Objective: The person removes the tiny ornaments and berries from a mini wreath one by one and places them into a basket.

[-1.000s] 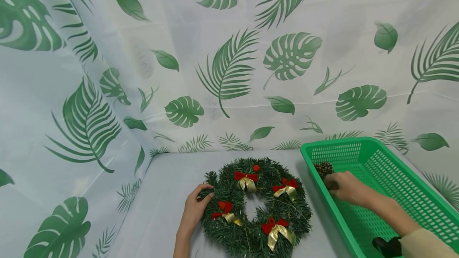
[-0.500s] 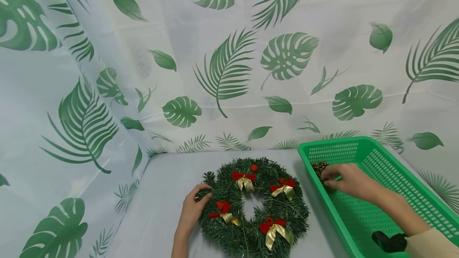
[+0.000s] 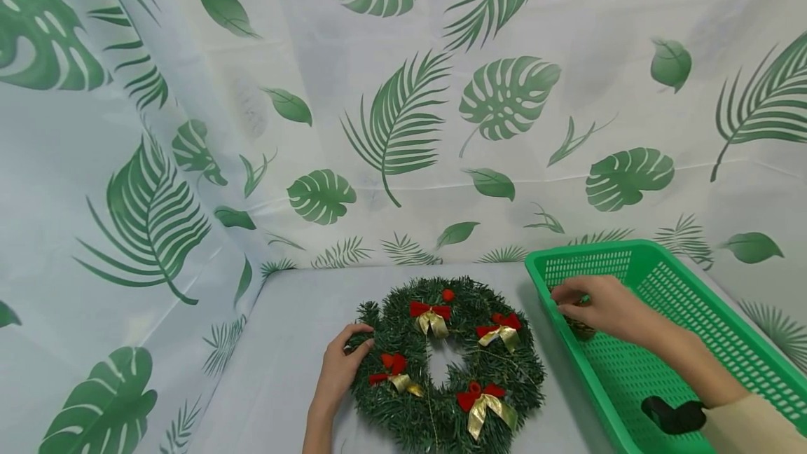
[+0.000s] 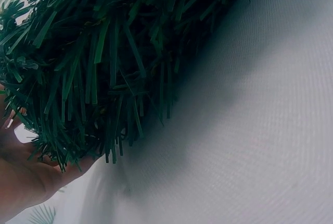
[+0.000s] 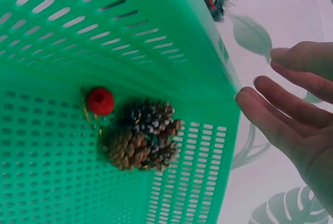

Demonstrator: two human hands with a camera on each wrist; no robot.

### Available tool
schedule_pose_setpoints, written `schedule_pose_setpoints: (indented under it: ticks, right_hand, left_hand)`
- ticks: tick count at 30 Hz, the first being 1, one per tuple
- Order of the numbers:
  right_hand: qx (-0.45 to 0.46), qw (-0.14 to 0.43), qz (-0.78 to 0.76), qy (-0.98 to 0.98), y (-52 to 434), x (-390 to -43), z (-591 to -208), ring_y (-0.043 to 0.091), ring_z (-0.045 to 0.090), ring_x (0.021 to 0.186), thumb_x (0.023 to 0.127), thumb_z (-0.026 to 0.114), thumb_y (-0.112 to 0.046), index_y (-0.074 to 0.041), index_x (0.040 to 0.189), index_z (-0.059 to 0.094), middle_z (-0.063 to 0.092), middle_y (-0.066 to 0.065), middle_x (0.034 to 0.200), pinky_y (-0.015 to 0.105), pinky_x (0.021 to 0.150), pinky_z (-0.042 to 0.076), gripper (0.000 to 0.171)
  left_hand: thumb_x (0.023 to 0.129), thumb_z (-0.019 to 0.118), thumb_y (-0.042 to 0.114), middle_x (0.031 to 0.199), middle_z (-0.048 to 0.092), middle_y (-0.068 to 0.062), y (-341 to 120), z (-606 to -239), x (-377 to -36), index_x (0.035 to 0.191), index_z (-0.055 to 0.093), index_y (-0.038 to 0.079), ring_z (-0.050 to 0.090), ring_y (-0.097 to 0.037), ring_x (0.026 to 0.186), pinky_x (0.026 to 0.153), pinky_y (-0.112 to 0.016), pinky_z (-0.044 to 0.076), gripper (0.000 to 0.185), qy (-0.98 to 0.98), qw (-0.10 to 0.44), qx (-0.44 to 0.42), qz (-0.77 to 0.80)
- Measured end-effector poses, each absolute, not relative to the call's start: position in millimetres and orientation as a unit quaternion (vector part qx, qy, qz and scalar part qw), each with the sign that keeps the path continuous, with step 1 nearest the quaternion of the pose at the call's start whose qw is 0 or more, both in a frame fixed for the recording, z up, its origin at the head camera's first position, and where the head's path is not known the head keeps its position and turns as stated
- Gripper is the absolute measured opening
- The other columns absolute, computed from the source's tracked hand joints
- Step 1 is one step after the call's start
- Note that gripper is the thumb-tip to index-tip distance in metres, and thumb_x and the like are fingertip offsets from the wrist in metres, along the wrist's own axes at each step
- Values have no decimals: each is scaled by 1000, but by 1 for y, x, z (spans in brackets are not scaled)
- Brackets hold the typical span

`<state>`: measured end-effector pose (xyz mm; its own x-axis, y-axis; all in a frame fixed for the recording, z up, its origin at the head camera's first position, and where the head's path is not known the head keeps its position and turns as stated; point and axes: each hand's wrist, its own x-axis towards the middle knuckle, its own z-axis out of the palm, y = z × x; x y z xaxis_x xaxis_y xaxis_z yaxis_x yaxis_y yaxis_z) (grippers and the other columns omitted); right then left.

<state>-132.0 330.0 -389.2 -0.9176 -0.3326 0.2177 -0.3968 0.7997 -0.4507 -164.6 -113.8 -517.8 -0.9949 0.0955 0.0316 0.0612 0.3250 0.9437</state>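
A green wreath (image 3: pixel 391 422) with red and gold bows (image 3: pixel 484 408) lies on the white table. My left hand (image 3: pixel 340 370) grips its left outer edge, thumb and fingers around the greenery; in the left wrist view part of that hand (image 4: pixel 31 169) is hidden behind the needles. Over the left side of the green basket (image 3: pixel 585 366) hovers my right hand (image 3: pixel 608 305). Its fingers look nearly straight and hold nothing in the right wrist view. Beneath it are several pine cones (image 5: pixel 127 151) and a red ball (image 5: pixel 100 101) with gold thread, on the basket floor.
The basket's raised perforated walls (image 5: pixel 208 78) stand right of the wreath. A leaf-printed white sheet (image 3: pixel 403 125) hangs behind and to the left of the table. A black wrist device (image 3: pixel 674 415) sits by the right sleeve (image 3: pixel 750 429).
My right hand has come up off the pine cones and shifted slightly away from me, its fingers apart from them. The left hand stays on the wreath.
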Motion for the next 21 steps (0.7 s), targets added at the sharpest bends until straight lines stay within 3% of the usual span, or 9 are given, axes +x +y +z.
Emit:
schedule_pose_setpoints:
  ticks: [14,21]
  right_hand:
    - [222,35,263,-938,302,-145,-386,18,72,84,87,77,2,-3,104,76,75,4,97,26,70,58,18]
    - [232,16,274,-933,289,-152,-388,19,71,86,88,75,3,-4,104,75,74,4,99,25,72,58,17]
  left_hand:
    - [100,70,22,143,60,-13,-112,-518,-167,122,70,15,60,-32,123,89,-39,53,24,817,18,34,575]
    - [99,70,22,143,60,-13,-112,-516,-167,123,70,14,62,-28,118,87,-38,52,24,815,20,32,578]
